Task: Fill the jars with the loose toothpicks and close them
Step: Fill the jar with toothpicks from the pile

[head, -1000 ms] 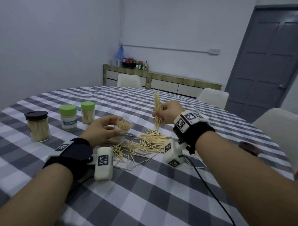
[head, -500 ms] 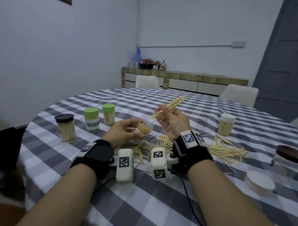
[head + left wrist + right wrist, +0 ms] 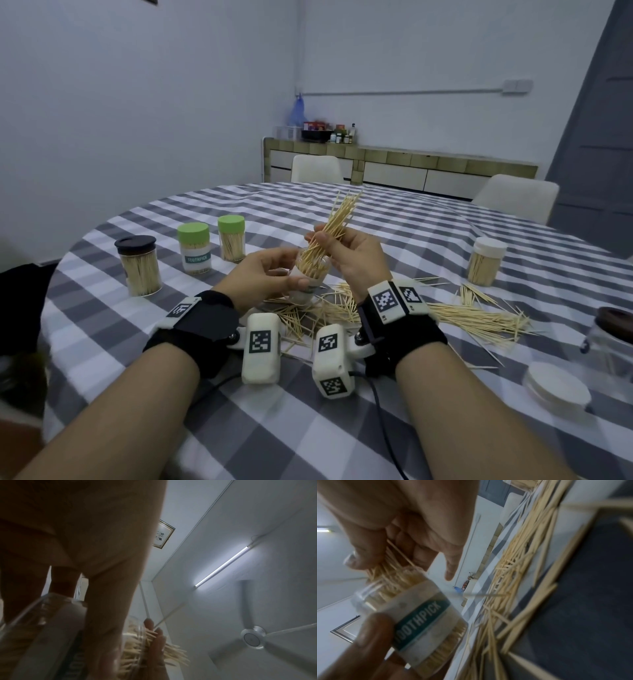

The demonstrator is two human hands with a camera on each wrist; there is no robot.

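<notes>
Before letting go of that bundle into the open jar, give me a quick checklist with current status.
1. Left hand grips the open jar: ok.
2. Right hand pinches the toothpick bundle: ok.
3. Bundle's lower ends inside the jar mouth: ok.
4. Bundle in line with the jar: not ok, it leans.
5. Room left in the jar: cannot tell.
6. A lid for this jar within reach: cannot tell; a white lid lies at right.
</notes>
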